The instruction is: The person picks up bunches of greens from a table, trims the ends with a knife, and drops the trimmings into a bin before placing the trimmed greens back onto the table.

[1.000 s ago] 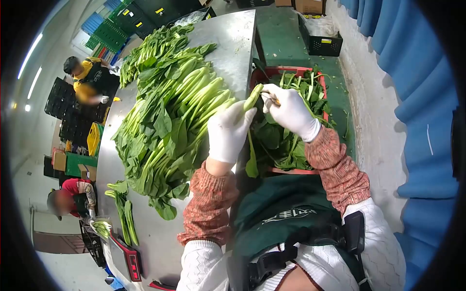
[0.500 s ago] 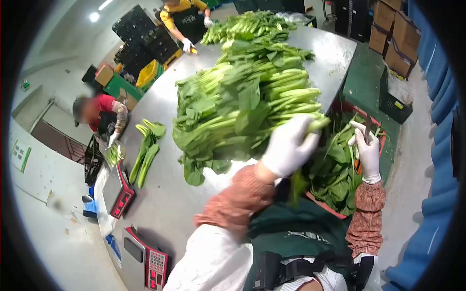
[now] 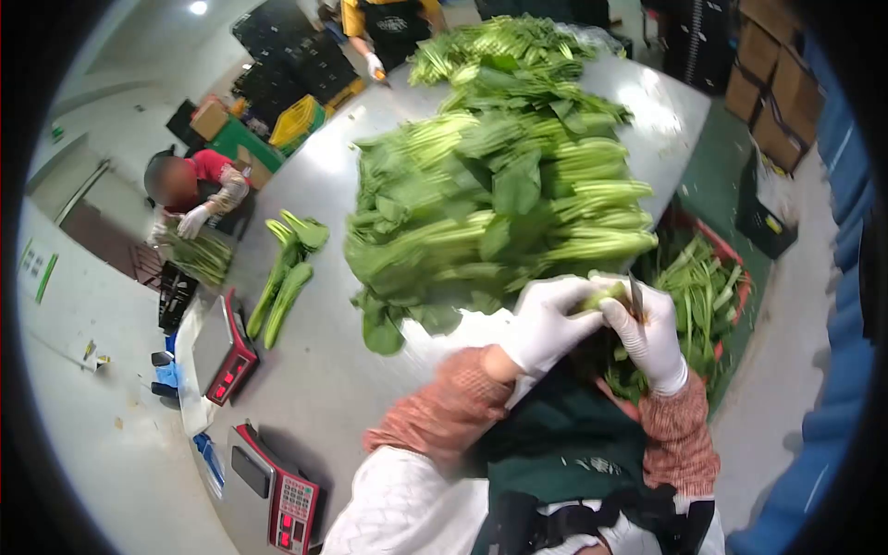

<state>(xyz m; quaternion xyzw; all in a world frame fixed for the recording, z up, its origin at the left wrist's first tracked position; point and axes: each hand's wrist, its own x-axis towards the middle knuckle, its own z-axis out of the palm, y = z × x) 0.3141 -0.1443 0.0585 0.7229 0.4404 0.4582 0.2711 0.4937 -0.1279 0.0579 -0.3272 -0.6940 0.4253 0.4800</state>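
Both gloved hands meet at the near edge of the metal table. My left hand (image 3: 553, 326) is closed around a leafy green, whose pale stem end (image 3: 603, 296) sticks out toward the right. Wrapped round a small knife, my right hand (image 3: 649, 335) is against that stem end, and the dark blade (image 3: 636, 298) points up between thumb and fingers. Most of the held green is hidden by the gloves. Just beyond them lies a big pile of leafy greens (image 3: 499, 185), stems facing right. Below my right hand stands a red crate (image 3: 740, 301) full of loose leaves.
On the metal table (image 3: 324, 388), two greens (image 3: 282, 287) lie apart at the left. Two red-edged scales (image 3: 277, 490) line the left edge. One co-worker (image 3: 199, 199) handles greens at the left; another (image 3: 393, 32) holds an orange-handled tool at the far end.
My left hand has drawn a green from the pile toward me. My right hand has come left with the knife to meet it. The left co-worker now holds a bunch of greens higher.
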